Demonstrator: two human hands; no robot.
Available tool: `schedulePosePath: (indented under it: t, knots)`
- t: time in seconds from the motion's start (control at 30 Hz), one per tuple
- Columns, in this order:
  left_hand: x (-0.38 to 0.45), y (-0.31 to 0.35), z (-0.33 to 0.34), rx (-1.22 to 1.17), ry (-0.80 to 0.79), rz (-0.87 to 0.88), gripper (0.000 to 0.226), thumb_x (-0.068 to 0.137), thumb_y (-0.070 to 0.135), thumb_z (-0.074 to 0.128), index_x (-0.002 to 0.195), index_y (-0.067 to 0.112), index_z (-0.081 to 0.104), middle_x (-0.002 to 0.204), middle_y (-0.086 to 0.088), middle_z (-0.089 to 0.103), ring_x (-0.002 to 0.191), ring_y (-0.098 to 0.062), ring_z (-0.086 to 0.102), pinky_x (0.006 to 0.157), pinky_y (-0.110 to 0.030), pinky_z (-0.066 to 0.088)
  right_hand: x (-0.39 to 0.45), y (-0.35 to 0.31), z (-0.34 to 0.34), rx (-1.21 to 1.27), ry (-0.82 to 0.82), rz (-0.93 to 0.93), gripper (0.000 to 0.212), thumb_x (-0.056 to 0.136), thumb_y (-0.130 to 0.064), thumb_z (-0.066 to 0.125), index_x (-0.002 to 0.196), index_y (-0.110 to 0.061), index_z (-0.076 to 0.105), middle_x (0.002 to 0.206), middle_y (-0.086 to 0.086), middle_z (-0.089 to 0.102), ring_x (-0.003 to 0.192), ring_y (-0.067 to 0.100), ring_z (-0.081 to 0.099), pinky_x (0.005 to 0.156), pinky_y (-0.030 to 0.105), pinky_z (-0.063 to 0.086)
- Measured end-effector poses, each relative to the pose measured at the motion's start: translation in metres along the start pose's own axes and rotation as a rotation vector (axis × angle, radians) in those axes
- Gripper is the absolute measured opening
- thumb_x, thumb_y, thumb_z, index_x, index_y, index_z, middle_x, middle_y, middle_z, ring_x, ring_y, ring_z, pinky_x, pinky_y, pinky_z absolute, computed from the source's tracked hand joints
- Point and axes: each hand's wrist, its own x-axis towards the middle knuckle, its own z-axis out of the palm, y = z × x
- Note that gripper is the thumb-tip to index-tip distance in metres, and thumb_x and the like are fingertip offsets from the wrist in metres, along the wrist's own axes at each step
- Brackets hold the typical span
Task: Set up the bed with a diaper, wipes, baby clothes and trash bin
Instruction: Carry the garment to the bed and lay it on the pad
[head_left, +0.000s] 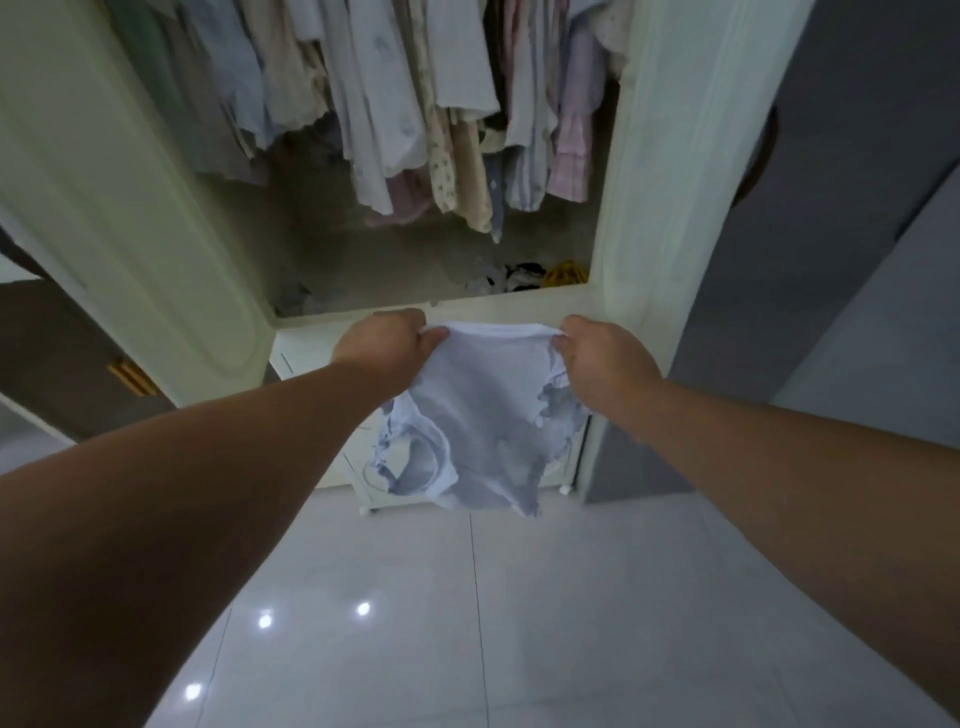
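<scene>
Left hand (387, 340) and right hand (605, 353) each pinch a top corner of the small white garment (483, 415) in curled fingers, spreading it before the open wardrobe (649, 208), probably to inspect it.

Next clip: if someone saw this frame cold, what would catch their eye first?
First, the small white garment held up at the centre of the view, its top edge stretched between the left hand and the right hand, each with a pinching grip on a corner. Behind it stands an open wardrobe packed with pale hanging clothes. Below, glossy floor tiles reflect ceiling lights.
</scene>
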Motion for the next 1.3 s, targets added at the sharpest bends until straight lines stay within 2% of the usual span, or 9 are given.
schedulePosePath:
  t: [0.17,0.33,0.4,0.47,0.6,0.73,0.93,1.2,1.3]
  knots:
    - [-0.028,0.014,0.041,-0.051,-0.043,0.117,0.048,0.096,0.062,0.033,0.074,0.023,0.050,0.068,0.001,0.053,0.067,-0.022,0.052,0.061,-0.034,0.039,-0.058,0.017,0.035,0.094,0.076,0.191,0.026,0.102,-0.022,0.044,0.079,-0.011,0.048,0.079,0.015,0.057,0.072,0.032,0.055,0.062,0.034,0.038]
    - [-0.050,0.060,0.079,-0.101,-0.122,0.276,0.045,0.098,0.059,0.032,0.076,0.024,0.049,0.069,0.002,0.051,0.071,-0.024,0.052,0.064,-0.035,0.039,-0.124,0.054,0.044,0.051,0.101,0.403,0.026,0.102,-0.023,0.043,0.109,-0.007,0.062,0.111,0.021,0.065,0.102,0.038,0.061,0.077,0.034,0.041]
    - [-0.056,0.083,0.090,-0.122,-0.133,0.337,0.045,0.098,0.059,0.032,0.073,0.024,0.046,0.067,0.004,0.049,0.068,-0.023,0.050,0.060,-0.035,0.034,-0.145,0.071,0.036,-0.008,0.113,0.444,0.027,0.101,-0.022,0.043,0.109,-0.006,0.063,0.115,0.022,0.065,0.106,0.038,0.060,0.084,0.036,0.044]
    - [-0.063,0.120,0.100,-0.135,-0.143,0.422,0.046,0.099,0.060,0.030,0.070,0.025,0.041,0.066,0.004,0.049,0.066,-0.023,0.050,0.060,-0.034,0.032,-0.174,0.093,0.020,-0.073,0.133,0.500,0.025,0.101,-0.021,0.044,0.106,-0.005,0.062,0.112,0.023,0.065,0.104,0.039,0.061,0.087,0.038,0.046]
    - [-0.079,0.207,0.115,-0.192,-0.206,0.533,0.047,0.099,0.059,0.031,0.071,0.023,0.043,0.067,0.003,0.049,0.072,-0.028,0.055,0.064,-0.035,0.039,-0.235,0.141,-0.019,-0.110,0.182,0.626,0.017,0.100,-0.020,0.043,0.088,-0.011,0.051,0.094,0.020,0.065,0.088,0.037,0.062,0.069,0.034,0.040]
    - [-0.090,0.309,0.125,-0.229,-0.235,0.683,0.044,0.099,0.059,0.035,0.077,0.022,0.046,0.079,-0.008,0.060,0.082,-0.035,0.061,0.068,-0.035,0.043,-0.293,0.200,-0.065,-0.149,0.220,0.770,0.016,0.099,-0.019,0.046,0.084,-0.014,0.046,0.087,0.016,0.063,0.078,0.031,0.058,0.065,0.031,0.036]
    - [-0.099,0.466,0.140,-0.259,-0.256,0.834,0.045,0.099,0.057,0.039,0.085,0.018,0.056,0.089,-0.013,0.068,0.088,-0.036,0.064,0.077,-0.038,0.049,-0.376,0.292,-0.126,-0.188,0.284,0.931,0.021,0.102,-0.025,0.041,0.085,-0.015,0.045,0.091,0.018,0.063,0.083,0.035,0.058,0.066,0.032,0.035]
    - [-0.112,0.637,0.146,-0.220,-0.253,0.997,0.044,0.097,0.061,0.035,0.078,0.023,0.046,0.077,-0.002,0.056,0.082,-0.033,0.060,0.065,-0.034,0.035,-0.451,0.401,-0.205,-0.218,0.312,1.060,0.021,0.103,-0.027,0.040,0.085,-0.017,0.044,0.087,0.013,0.060,0.077,0.032,0.052,0.065,0.031,0.034]
    - [-0.111,0.691,0.143,-0.226,-0.246,1.043,0.044,0.097,0.061,0.035,0.079,0.023,0.047,0.084,-0.006,0.062,0.084,-0.033,0.060,0.066,-0.035,0.037,-0.473,0.429,-0.231,-0.226,0.339,1.079,0.021,0.103,-0.027,0.040,0.085,-0.018,0.044,0.082,0.010,0.056,0.077,0.032,0.054,0.065,0.032,0.034]
